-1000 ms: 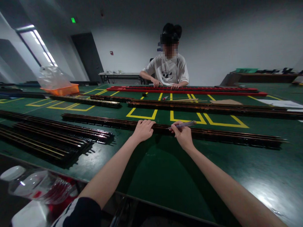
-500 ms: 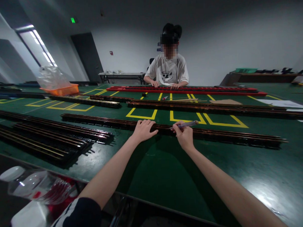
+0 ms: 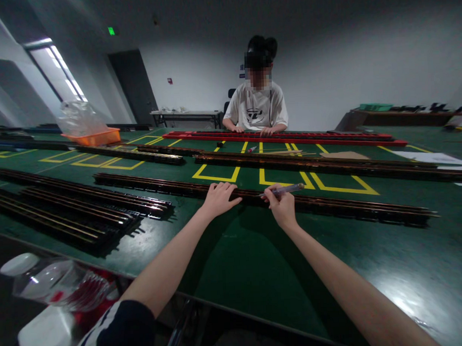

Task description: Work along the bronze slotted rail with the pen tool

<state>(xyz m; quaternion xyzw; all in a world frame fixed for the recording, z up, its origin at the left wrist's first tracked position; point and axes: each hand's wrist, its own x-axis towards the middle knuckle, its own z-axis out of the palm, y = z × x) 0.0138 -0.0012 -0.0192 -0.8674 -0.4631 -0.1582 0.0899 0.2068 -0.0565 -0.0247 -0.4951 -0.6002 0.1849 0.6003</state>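
A long dark rail assembly (image 3: 338, 209) with coppery strips lies across the green table in front of me. My left hand (image 3: 218, 199) lies over it, fingers stretched across its top and thumb out to the right. In my right hand (image 3: 282, 204) is a slim screwdriver (image 3: 290, 189) with a translucent handle, its butt pointing right. The thin shaft points left, toward the rail between my two hands. Whether its tip touches the rail is too small to tell.
Similar rails lie at left (image 3: 76, 208) and farther back (image 3: 329, 164). Across the table a person (image 3: 257, 106) rests both hands on a long red bar (image 3: 309, 136). An orange basket (image 3: 97, 137) holds plastic bags. A clear bottle (image 3: 41, 280) stands low at left.
Almost nothing differs. The screwdriver and my right hand have shifted very slightly right. My left hand stays on the rail.
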